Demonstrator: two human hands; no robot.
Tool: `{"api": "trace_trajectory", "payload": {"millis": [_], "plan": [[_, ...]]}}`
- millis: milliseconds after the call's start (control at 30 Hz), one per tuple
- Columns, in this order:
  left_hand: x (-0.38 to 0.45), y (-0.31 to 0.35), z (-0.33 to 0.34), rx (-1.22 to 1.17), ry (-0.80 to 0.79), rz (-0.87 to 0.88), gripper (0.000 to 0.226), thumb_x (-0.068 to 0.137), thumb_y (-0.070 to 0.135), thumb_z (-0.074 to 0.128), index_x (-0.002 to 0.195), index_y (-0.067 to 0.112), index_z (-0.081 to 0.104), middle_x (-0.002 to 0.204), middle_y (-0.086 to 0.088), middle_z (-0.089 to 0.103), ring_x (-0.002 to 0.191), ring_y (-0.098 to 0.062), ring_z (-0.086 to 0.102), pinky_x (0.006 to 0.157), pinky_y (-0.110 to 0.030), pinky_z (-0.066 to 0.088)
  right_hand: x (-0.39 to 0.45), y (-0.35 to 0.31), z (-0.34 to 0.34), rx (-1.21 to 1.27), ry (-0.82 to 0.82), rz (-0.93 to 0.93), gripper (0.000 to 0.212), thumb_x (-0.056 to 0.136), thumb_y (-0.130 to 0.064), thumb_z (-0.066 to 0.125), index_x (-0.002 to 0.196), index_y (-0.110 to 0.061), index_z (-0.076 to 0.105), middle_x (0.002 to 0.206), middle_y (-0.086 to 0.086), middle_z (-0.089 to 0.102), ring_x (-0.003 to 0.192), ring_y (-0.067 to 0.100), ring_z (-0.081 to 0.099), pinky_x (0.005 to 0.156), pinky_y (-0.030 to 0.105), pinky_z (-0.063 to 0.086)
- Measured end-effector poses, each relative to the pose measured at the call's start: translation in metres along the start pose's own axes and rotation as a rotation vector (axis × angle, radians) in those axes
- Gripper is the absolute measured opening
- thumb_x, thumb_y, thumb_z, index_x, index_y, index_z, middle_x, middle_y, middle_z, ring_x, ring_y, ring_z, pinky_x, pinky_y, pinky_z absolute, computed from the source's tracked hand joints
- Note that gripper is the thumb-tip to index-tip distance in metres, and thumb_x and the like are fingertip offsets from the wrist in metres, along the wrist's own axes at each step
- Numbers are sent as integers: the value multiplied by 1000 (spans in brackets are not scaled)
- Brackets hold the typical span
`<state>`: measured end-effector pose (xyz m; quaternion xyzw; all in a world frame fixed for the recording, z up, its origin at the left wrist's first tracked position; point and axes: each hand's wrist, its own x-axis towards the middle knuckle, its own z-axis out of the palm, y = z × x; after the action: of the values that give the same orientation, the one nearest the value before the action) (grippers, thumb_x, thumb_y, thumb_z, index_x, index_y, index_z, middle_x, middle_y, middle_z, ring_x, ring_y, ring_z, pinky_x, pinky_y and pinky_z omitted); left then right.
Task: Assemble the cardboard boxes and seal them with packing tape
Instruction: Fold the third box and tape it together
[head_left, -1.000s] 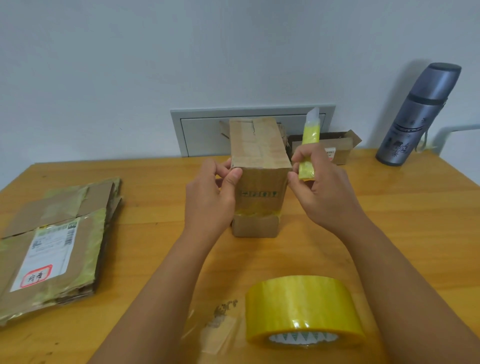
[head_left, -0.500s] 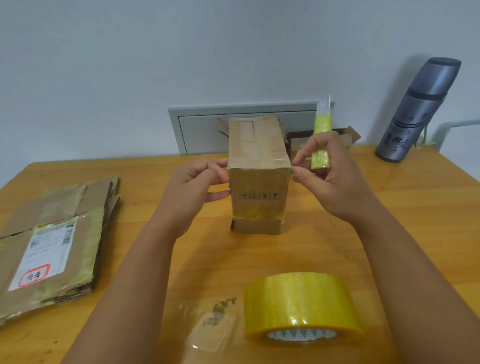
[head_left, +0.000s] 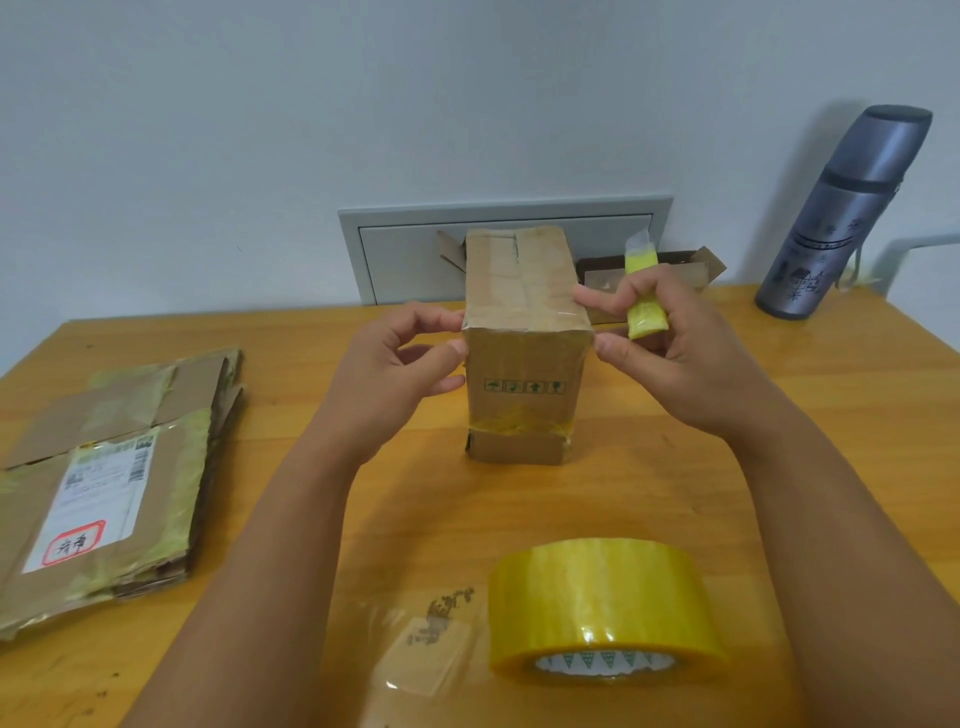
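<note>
- 1 sealed cardboard box (head_left: 524, 358) stands upright mid-worktop (head_left: 675, 493), clear tape across its top and a yellowish band of tape low on its front, above 4 small green handling marks' worth of print.
- 2 bare hands flank the box's top front edge.
- The left hand (head_left: 400, 369) sits at the box's left top corner; its fingers (head_left: 431, 317) are curled, thumb and forefinger tips touching the corner edge as if pinching the tape there, though whether tape lies between them I cannot tell.
- The right hand (head_left: 685, 353) is at the right top corner; forefinger and thumb touch the box edge, while the other fingers curl round 1 yellow cutter (head_left: 644, 306), its clear tip pointing up.
- 1 roll of yellowish packing tape (head_left: 602, 597) lies near the front edge of the worktop, well apart from the box.
- 1 scrap of clear film (head_left: 426, 644) lies just left of the roll.
- 1 pile of flattened cartons (head_left: 104, 483) rests on the left side, the top one bearing 1 white label.
- 1 open small carton (head_left: 685, 270) sits behind the box by the wall.
- 1 grey flask (head_left: 841, 213) stands at the far right.
- 1 grey wall panel (head_left: 410, 249) is behind the box.
</note>
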<state>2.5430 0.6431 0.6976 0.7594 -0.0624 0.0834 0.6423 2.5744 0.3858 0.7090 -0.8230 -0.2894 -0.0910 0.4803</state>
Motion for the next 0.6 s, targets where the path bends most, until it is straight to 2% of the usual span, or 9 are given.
{"api": "trace_trajectory", "payload": {"millis": [133,267,333,400,467,600], "plan": [[0,0,3,42,30,23,14,90,15,68,104,15,67,113,3,70,96,-16,71,73,-27,60,0,1,0,27,-12,18,23,94,-11,65,104,-23,48,131,-14,62,104,10,69,89,49,57],[1,-3,8,88,66,91,31,88,21,70,114,37,62,112,5,68,92,-15,71,72,-30,61,1,-1,0,50,-12,31,24,93,-10,65,102,-24,48,131,-12,60,105,5,69,89,41,58],[1,-5,9,123,58,117,35,87,28,70,117,43,62,109,13,68,91,-16,71,75,-35,61,1,-2,0,33,-12,34,25,92,-12,66,101,-25,48,131,-14,60,103,3,69,88,35,59],[1,-6,9,148,58,131,31,85,34,69,115,41,67,104,22,67,90,-16,71,79,-40,61,1,-3,0,17,-9,34,27,90,-14,68,100,-27,47,132,-13,59,101,0,69,86,29,59],[2,-7,10,162,63,147,28,88,29,69,115,39,68,104,22,67,89,-15,70,80,-41,61,1,-4,2,-28,16,26,26,89,-17,70,100,-27,48,133,-11,60,99,-2,68,84,25,58],[2,-7,12,157,62,169,29,89,23,69,116,34,67,108,15,70,90,-13,70,75,-35,62,2,-3,9,-188,115,-17,24,90,-22,69,100,-22,48,127,-13,63,101,0,67,81,31,59]]}}
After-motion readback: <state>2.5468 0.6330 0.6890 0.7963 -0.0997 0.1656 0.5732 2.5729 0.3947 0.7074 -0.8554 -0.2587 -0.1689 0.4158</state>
